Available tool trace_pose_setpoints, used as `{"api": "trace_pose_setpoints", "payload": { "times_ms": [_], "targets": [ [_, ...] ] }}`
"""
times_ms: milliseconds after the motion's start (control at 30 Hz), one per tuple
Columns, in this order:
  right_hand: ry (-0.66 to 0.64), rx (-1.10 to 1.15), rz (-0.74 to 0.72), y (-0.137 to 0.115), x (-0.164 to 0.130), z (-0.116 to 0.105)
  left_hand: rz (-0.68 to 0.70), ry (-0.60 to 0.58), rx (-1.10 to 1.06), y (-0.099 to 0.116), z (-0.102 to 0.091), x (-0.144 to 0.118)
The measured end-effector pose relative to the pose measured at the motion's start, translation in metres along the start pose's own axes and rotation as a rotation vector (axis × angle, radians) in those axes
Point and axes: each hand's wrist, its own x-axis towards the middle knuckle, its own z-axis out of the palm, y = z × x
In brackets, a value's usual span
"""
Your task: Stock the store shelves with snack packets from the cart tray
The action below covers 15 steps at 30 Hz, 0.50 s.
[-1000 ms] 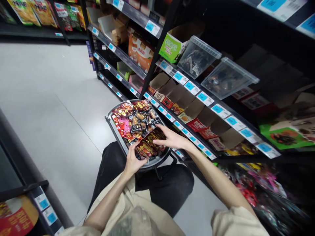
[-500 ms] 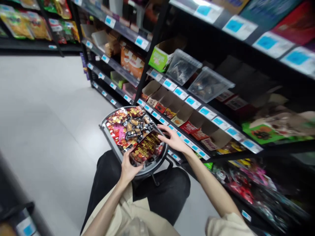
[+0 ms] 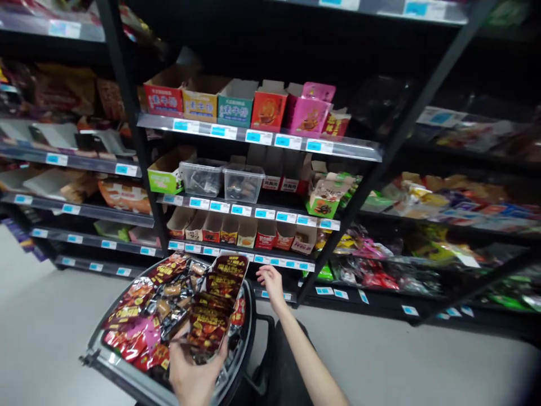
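My left hand point(image 3: 196, 369) is closed round the near end of a row of maroon snack packets point(image 3: 209, 324) with yellow lettering; whether a box encloses them I cannot make out. They lie tilted over the right side of a grey-rimmed basket point(image 3: 131, 383). Small black-wrapped snacks point(image 3: 171, 293) and red snack packets point(image 3: 131, 307) fill the basket, with a pink packet point(image 3: 141, 332) among them. Right of the basket, my right hand point(image 3: 273, 286) is in the air before the lower shelf, holding nothing, its fingers loosely bent and apart.
Ahead stands a black shelf rack point(image 3: 158, 225) with price tags. Its lower shelf bears a row of small open boxes point(image 3: 247, 234). Above are two clear plastic tubs point(image 3: 243, 183), a green box point(image 3: 167, 177) and coloured cartons point(image 3: 234, 104). Bagged snacks point(image 3: 380, 276) lie at the right.
The view has swung right, facing the shelves more squarely. My right hand has left the packets and basket rim and moved toward the shelf. My left hand still holds the packets, now tilted up.
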Motion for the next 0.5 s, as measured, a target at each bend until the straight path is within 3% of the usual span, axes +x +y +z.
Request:
{"api": "trace_pose_setpoints", "payload": {
  "times_ms": [167, 300, 400, 500],
  "targets": [
    [-0.091, 0.025, 0.042, 0.002, -0.001, 0.011, 0.19, -0.187, -0.24, 0.112, 0.074, 0.052],
    [-0.109, -0.003, 0.078, 0.004, -0.001, 0.011, 0.194, -0.221, -0.288, 0.194, 0.141, 0.081],
    [-0.092, 0.015, 0.094, 0.001, 0.0, 0.009, 0.212, -0.233, -0.295, 0.236, 0.182, 0.093],
    [-0.088, 0.033, 0.107, -0.002, 0.001, 0.008, 0.193, -0.255, -0.293, 0.26, 0.217, 0.1]
  ]
}}
